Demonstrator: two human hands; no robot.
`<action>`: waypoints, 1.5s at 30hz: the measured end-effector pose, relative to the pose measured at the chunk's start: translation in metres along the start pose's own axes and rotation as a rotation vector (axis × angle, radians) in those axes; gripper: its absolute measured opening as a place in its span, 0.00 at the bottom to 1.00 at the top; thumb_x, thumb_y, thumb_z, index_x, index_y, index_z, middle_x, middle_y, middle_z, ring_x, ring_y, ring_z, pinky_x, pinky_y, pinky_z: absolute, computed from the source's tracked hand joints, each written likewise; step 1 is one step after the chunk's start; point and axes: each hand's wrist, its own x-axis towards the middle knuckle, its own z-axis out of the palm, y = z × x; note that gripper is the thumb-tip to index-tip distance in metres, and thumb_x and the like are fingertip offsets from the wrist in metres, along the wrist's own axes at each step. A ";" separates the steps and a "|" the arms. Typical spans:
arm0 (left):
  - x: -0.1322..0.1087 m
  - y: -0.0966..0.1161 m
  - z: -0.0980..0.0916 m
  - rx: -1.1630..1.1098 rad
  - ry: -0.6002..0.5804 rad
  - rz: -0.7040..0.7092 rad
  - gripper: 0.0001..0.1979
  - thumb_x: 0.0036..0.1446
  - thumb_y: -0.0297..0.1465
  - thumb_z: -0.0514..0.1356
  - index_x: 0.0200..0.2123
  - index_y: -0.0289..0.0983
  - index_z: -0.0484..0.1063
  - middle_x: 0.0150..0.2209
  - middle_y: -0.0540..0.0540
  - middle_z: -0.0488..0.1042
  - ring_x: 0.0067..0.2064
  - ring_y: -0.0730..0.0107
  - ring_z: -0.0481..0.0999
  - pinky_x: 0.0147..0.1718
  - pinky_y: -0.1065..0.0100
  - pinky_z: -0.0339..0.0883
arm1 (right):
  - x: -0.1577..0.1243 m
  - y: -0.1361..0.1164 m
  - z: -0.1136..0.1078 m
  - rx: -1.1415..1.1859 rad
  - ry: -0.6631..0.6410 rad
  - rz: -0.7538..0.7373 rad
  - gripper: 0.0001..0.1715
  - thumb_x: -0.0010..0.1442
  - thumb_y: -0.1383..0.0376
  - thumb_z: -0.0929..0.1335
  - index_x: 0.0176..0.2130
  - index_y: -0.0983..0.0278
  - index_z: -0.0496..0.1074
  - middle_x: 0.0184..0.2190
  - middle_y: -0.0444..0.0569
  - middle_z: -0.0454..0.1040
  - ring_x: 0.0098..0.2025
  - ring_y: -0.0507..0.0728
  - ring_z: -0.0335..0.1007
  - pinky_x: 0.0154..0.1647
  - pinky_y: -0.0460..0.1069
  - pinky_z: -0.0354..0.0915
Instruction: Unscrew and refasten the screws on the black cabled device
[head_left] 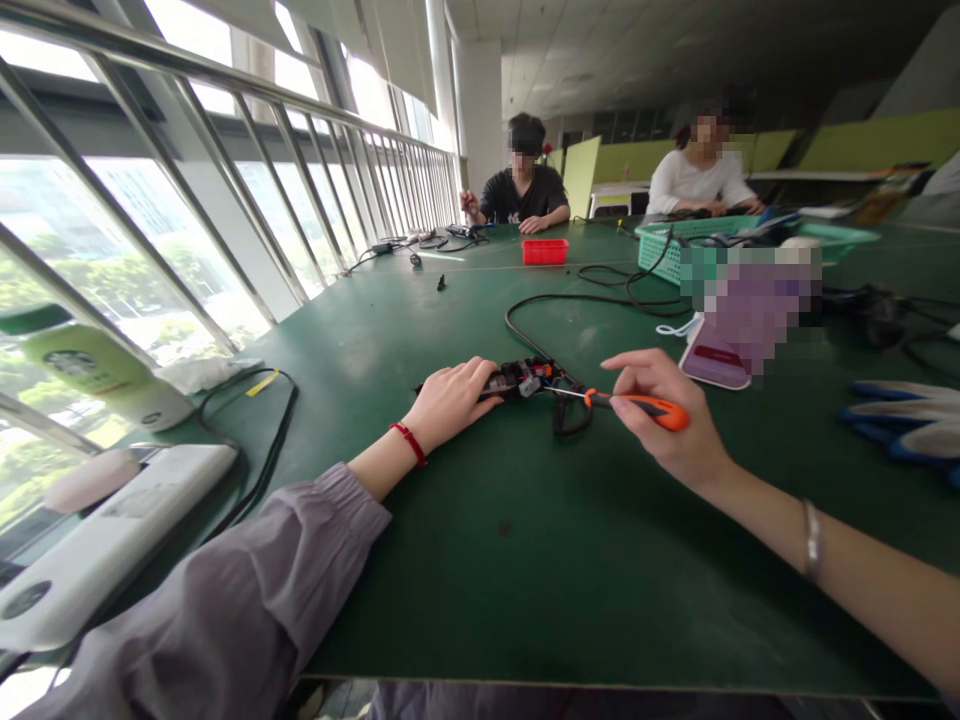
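My left hand (456,400) is closed over a black corded device (517,380), pressing it to the green table. The device's inner parts show at its right end, with small red, blue and grey pieces. My right hand (667,415) grips an orange and black screwdriver (652,408) by its handle, with the index finger raised off it. The screwdriver's thin metal shaft points left, and its tip reaches the exposed end of the device; whether it sits in a screw is too small to tell. A black cable (525,305) runs from the device to the back right.
On the green table (600,580), a phone (724,365) leans by a green basket (660,250). Gloves (911,425) lie right; a red tray (545,252) stands farther back. A bottle (97,370) and white power bank (120,540) are left. Two people sit across.
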 end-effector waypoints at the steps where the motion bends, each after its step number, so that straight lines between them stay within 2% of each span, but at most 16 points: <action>1: -0.001 0.000 -0.002 0.021 -0.015 -0.004 0.18 0.63 0.42 0.49 0.49 0.37 0.60 0.46 0.43 0.71 0.41 0.62 0.74 0.37 0.65 0.64 | 0.000 0.001 0.000 -0.014 -0.074 0.020 0.09 0.57 0.65 0.64 0.40 0.61 0.68 0.23 0.41 0.68 0.23 0.50 0.65 0.27 0.47 0.62; 3: -0.004 -0.003 -0.006 0.051 -0.040 -0.025 0.18 0.63 0.42 0.49 0.49 0.37 0.59 0.46 0.43 0.71 0.40 0.62 0.74 0.35 0.66 0.64 | -0.001 0.003 0.002 -0.067 -0.238 0.027 0.08 0.59 0.64 0.63 0.38 0.62 0.71 0.27 0.43 0.73 0.24 0.50 0.67 0.28 0.46 0.63; 5: -0.007 -0.011 -0.008 0.077 -0.053 -0.066 0.17 0.63 0.42 0.49 0.49 0.36 0.60 0.45 0.43 0.71 0.41 0.61 0.74 0.35 0.66 0.64 | -0.002 0.006 0.005 -0.117 -0.392 -0.002 0.10 0.57 0.64 0.65 0.40 0.62 0.72 0.36 0.45 0.76 0.32 0.52 0.72 0.36 0.47 0.65; 8: -0.013 -0.034 -0.010 0.122 -0.047 -0.170 0.17 0.62 0.40 0.50 0.49 0.35 0.61 0.44 0.41 0.71 0.42 0.59 0.74 0.37 0.64 0.65 | -0.001 0.008 0.009 -0.158 -0.567 -0.040 0.14 0.57 0.62 0.65 0.44 0.61 0.73 0.42 0.46 0.76 0.42 0.54 0.73 0.45 0.49 0.65; 12: -0.026 -0.072 -0.011 0.188 -0.030 -0.391 0.20 0.61 0.38 0.50 0.53 0.34 0.60 0.46 0.38 0.69 0.45 0.53 0.73 0.38 0.61 0.65 | -0.001 0.009 0.008 -0.199 -0.600 -0.040 0.14 0.58 0.61 0.65 0.44 0.60 0.73 0.43 0.46 0.76 0.42 0.54 0.73 0.47 0.51 0.66; 16: -0.044 -0.105 -0.014 0.198 -0.088 -0.697 0.19 0.60 0.39 0.49 0.48 0.33 0.65 0.46 0.35 0.68 0.45 0.49 0.73 0.37 0.59 0.64 | 0.000 0.010 0.006 -0.207 -0.609 -0.055 0.14 0.59 0.62 0.64 0.43 0.60 0.74 0.42 0.46 0.77 0.42 0.56 0.74 0.46 0.53 0.67; 19: -0.056 -0.118 -0.020 0.189 -0.071 -0.869 0.21 0.60 0.39 0.49 0.49 0.29 0.63 0.47 0.31 0.68 0.46 0.46 0.72 0.36 0.59 0.64 | 0.000 0.011 0.007 -0.200 -0.596 -0.064 0.14 0.58 0.62 0.64 0.43 0.59 0.74 0.41 0.46 0.77 0.41 0.56 0.74 0.46 0.53 0.68; 22: -0.064 -0.125 -0.028 0.178 -0.045 -0.962 0.23 0.60 0.40 0.47 0.51 0.27 0.58 0.45 0.30 0.70 0.45 0.45 0.73 0.36 0.58 0.62 | -0.001 0.011 0.007 -0.210 -0.598 -0.061 0.14 0.58 0.61 0.64 0.43 0.59 0.74 0.42 0.46 0.77 0.42 0.56 0.74 0.46 0.53 0.68; 25: -0.069 -0.131 -0.032 0.232 0.017 -1.000 0.22 0.60 0.39 0.46 0.50 0.28 0.57 0.44 0.31 0.71 0.45 0.45 0.73 0.36 0.58 0.62 | -0.001 0.012 0.007 -0.228 -0.618 -0.047 0.15 0.59 0.61 0.64 0.44 0.59 0.74 0.43 0.46 0.76 0.43 0.56 0.74 0.47 0.53 0.67; 28: -0.074 -0.136 -0.031 0.324 0.085 -0.955 0.19 0.59 0.36 0.47 0.49 0.28 0.57 0.45 0.32 0.70 0.46 0.45 0.72 0.36 0.59 0.61 | 0.000 0.011 0.007 -0.236 -0.633 -0.043 0.15 0.59 0.60 0.64 0.44 0.60 0.73 0.44 0.47 0.76 0.44 0.56 0.73 0.48 0.54 0.67; 33: -0.076 -0.142 -0.023 0.292 -0.020 -0.925 0.19 0.56 0.37 0.51 0.48 0.33 0.58 0.45 0.36 0.71 0.42 0.50 0.72 0.31 0.63 0.60 | -0.001 0.010 0.007 -0.220 -0.623 -0.048 0.15 0.58 0.61 0.64 0.44 0.59 0.74 0.43 0.47 0.76 0.43 0.57 0.74 0.48 0.55 0.67; 38: -0.078 -0.145 -0.019 0.306 -0.001 -0.888 0.18 0.57 0.35 0.50 0.48 0.33 0.58 0.45 0.37 0.69 0.43 0.52 0.70 0.33 0.63 0.59 | -0.002 0.010 0.007 -0.230 -0.626 -0.036 0.15 0.58 0.60 0.64 0.44 0.59 0.74 0.44 0.46 0.76 0.44 0.57 0.74 0.48 0.55 0.67; 41: -0.079 -0.145 -0.019 0.355 0.070 -0.898 0.17 0.58 0.34 0.48 0.48 0.33 0.58 0.45 0.37 0.68 0.45 0.54 0.68 0.37 0.60 0.59 | -0.002 0.010 0.008 -0.229 -0.604 -0.045 0.14 0.58 0.61 0.65 0.44 0.59 0.74 0.44 0.46 0.76 0.43 0.57 0.74 0.47 0.55 0.68; 45: -0.076 -0.139 -0.023 0.396 0.225 -0.857 0.17 0.60 0.34 0.46 0.49 0.33 0.60 0.46 0.37 0.68 0.47 0.52 0.67 0.42 0.57 0.59 | -0.003 0.011 0.011 -0.256 -0.508 -0.076 0.14 0.58 0.62 0.64 0.44 0.59 0.72 0.42 0.47 0.76 0.39 0.56 0.74 0.43 0.54 0.69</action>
